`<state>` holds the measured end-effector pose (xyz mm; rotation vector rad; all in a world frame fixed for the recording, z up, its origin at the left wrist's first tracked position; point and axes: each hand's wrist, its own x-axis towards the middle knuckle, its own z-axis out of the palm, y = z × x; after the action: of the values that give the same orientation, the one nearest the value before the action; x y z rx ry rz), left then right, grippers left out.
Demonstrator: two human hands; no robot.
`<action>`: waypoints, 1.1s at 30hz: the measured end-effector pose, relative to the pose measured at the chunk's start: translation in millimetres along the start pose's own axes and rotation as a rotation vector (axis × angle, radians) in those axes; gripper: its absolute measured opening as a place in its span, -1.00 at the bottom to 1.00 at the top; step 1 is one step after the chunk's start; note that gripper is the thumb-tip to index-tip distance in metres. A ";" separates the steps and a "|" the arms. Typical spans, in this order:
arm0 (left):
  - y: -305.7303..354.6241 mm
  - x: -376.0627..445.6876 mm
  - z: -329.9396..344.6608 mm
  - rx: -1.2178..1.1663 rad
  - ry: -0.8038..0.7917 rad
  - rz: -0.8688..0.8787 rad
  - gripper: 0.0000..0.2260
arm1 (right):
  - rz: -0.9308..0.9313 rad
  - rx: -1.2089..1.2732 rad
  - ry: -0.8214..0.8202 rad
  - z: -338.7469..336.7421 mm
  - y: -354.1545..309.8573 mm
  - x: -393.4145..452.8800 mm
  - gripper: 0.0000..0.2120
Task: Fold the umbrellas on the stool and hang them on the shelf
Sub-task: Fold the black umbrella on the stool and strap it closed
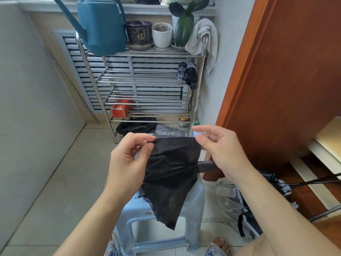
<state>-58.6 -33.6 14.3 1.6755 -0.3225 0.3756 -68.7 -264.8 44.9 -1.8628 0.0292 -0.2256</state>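
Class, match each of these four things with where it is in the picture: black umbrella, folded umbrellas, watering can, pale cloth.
Things:
1. black umbrella
2. folded umbrellas
3. watering can
4. pale cloth

Places:
A. draped over the shelf's right post
B. standing on the shelf's top tier
C. pinched between both hands, above the blue stool
D. hanging at the shelf's right side

Pairs: 1-C, 2-D, 3-B, 4-A

Umbrella (169, 174) held over stool (191, 200), shelf (147, 78) behind w/ two umbrellas (187, 74) hanging at its right.
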 end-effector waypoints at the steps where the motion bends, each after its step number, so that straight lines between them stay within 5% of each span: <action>1: 0.2 -0.3 0.3 0.000 -0.004 0.001 -0.76 | 0.026 -0.036 -0.051 -1.6 0.8 0.2 -0.74; 7: 11.4 -0.8 1.6 -0.143 -0.001 -0.041 -0.71 | 0.170 -0.070 -0.466 -14.0 -5.4 -4.2 -0.55; 14: 16.7 -4.9 0.2 -0.183 0.021 -0.095 -0.64 | 0.199 0.082 -0.345 -13.9 4.1 0.3 -0.45; 20: 16.5 -4.8 1.2 -0.172 0.031 -0.129 -0.66 | 0.148 0.010 -0.154 -12.9 4.3 1.3 -0.61; 27: 18.0 -4.3 1.8 -0.145 0.047 -0.104 -0.61 | 0.109 0.065 -0.159 -4.9 6.5 -1.1 -0.61; 33: 16.3 -1.1 2.9 -0.148 0.087 -0.060 -0.70 | 0.155 0.328 -0.039 7.0 11.2 0.2 -0.67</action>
<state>-66.3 -38.7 28.1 1.5159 -0.2294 0.3695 -66.2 -261.6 32.3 -1.5296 0.1034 -0.0808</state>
